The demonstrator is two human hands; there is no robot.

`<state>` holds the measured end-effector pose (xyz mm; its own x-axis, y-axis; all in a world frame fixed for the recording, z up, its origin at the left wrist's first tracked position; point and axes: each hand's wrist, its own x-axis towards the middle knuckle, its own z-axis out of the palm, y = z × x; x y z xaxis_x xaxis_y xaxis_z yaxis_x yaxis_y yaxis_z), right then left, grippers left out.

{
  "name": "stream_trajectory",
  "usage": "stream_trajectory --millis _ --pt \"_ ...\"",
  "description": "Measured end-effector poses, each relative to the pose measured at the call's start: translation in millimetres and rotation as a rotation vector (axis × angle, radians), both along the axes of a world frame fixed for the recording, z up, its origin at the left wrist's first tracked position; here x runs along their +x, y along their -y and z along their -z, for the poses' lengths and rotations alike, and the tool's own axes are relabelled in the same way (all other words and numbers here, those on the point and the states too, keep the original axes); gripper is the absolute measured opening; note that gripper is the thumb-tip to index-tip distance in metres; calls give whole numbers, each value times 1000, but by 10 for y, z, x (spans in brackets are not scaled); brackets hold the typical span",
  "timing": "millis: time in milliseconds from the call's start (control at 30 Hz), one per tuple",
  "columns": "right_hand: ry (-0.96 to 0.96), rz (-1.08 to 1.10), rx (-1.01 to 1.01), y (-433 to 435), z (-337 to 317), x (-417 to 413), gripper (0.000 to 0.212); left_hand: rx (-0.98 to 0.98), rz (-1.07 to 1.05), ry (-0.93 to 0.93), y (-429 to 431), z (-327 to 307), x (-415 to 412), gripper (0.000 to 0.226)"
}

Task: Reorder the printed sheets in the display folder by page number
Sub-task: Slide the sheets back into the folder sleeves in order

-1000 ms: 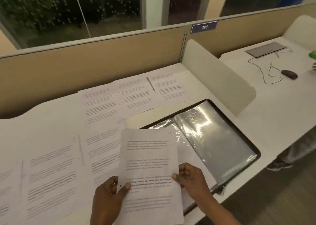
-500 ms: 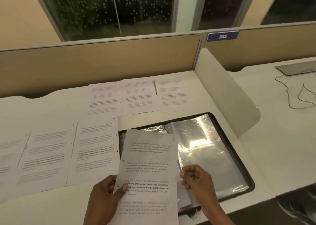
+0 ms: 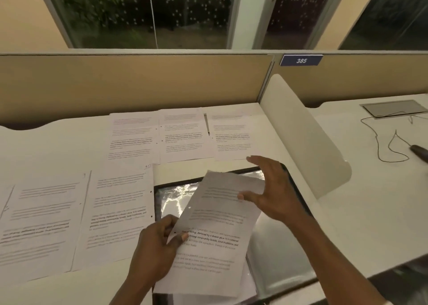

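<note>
My display folder lies open on the table before me. Behind the folder runs a back row of sheets; left of it, more sheets lie side by side. Over the folder, my left hand holds a loose sheet. A divider stands right of the folder.

Left hand low centre, forearm coming up from the bottom edge. Fingers curled, thumb on top, pinching the left edge of a sheet. Right hand right of centre, forearm running in from the lower right corner. Palm faces left, fingers straight and spread, pointing upper left. Thumb tip lies over the sheet's upper right part; contact unclear.
</note>
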<state>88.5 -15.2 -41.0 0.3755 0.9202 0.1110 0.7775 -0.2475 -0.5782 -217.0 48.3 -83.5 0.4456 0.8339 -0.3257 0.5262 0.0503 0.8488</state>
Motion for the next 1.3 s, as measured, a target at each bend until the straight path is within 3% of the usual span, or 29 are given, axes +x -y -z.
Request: stream_trajectory --millis 167,333,433,633,700,800,1000,1133,1300 --pt "71 -231 -381 -385 -408 100 41 25 16 22 -41 28 119 10" --pt "-34 -418 -478 -717 -440 251 14 -32 -56 76 16 76 295 10" --pt "-50 -474 -458 -941 -449 511 16 -75 -143 93 105 118 463 9" --pt "140 -538 -418 -1461 -495 1283 24 -174 -328 -15 383 357 936 17" --pt "182 -570 -414 -1612 -482 1527 26 -161 -417 -102 550 430 1155 19" --pt "215 -608 -417 -1802 -441 1860 26 -59 -504 -388 834 454 1535 27" --pt "231 -653 -430 -2066 -430 2364 26 212 -305 -666 1323 528 2491 31" --pt "273 -678 -400 -2209 -458 2544 23 451 -211 -642 1482 858 3069 38" --pt "284 -634 -373 -2452 -466 2760 37 416 -230 -744 1263 981 3509 60"
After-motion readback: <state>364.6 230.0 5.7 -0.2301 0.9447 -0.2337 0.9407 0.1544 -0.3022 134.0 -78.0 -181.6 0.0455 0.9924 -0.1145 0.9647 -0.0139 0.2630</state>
